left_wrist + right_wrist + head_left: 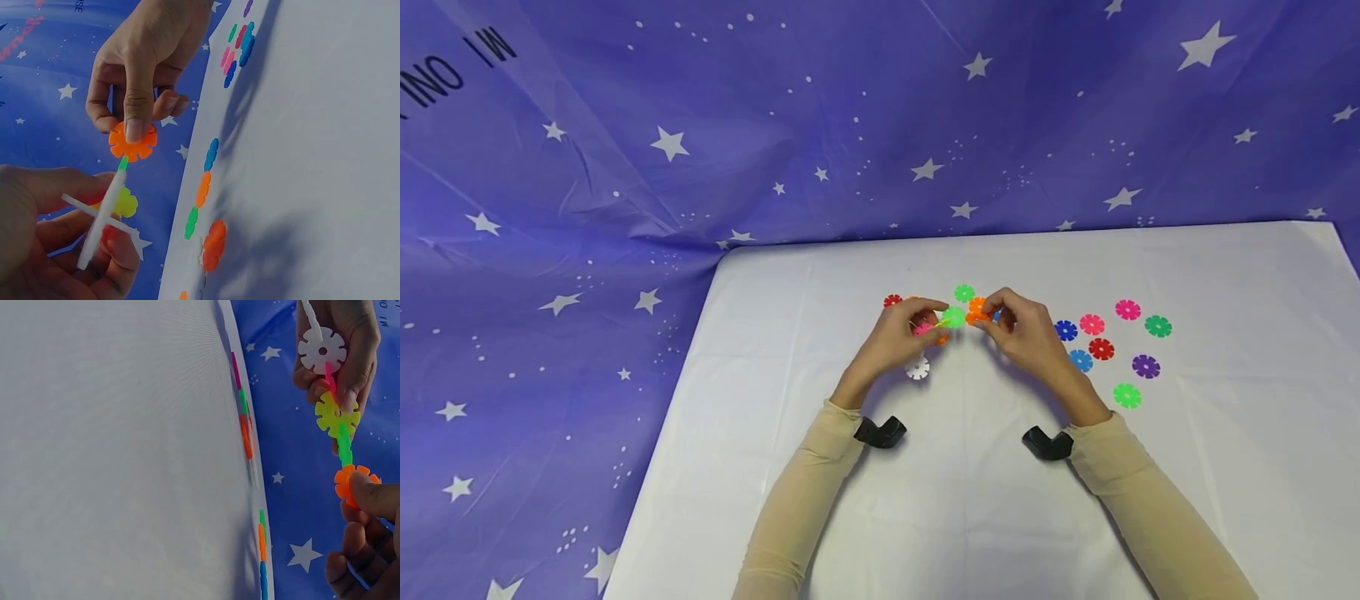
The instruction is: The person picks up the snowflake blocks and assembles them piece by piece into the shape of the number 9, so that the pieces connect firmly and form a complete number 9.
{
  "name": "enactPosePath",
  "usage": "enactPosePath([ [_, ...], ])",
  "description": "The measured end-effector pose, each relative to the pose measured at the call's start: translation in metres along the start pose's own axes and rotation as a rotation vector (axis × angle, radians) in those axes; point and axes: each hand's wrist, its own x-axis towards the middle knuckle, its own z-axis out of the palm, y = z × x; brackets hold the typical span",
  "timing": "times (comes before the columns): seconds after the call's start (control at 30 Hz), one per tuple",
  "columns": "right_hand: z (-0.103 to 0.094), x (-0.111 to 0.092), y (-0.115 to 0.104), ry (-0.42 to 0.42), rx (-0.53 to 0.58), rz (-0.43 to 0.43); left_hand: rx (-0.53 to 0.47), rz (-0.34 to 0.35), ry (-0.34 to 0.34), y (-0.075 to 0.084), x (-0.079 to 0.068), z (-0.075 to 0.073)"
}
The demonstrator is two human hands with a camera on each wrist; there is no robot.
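1. The left hand (895, 337) is clamped, thumb against fingers, on a chain of notched discs (334, 420), its thumb near the yellow link.
2. The right hand (1026, 333) pinches an orange disc (132, 149) between thumb and fingers, towards the left hand.
3. The chain hangs between the two hands, above the bench (970, 500). Its discs are flat, with slots cut round their rims and small centre holes.
4. From left hand to right, a white disc (319, 361), a pink disc (330, 376), the yellow one and a green disc (345, 450) interlock crosswise; the green edge meets the orange rim, though whether it is slotted in I cannot tell.
5. Loose discs (1146, 372) lie right of the right hand; a loose white disc (917, 374) sits just below the left.
6. Far beyond the left hand, black lettering (432, 81) on the starry backdrop (850, 125) partly reads "INO"; pink script (24, 34) there is illegible.
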Motion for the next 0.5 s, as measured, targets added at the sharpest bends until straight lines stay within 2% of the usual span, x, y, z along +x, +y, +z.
enactPosePath([
  [0.2,0.0007,0.0008,-0.0012,-0.012,0.009,0.000,-0.008,0.008,0.001,-0.0002,-0.0002,-0.0020],
  [0.5,0.0046,0.0008,-0.0038,-0.014,0.060,-0.037,-0.013,0.041,0.014,-0.0018,0.0015,0.0033],
])
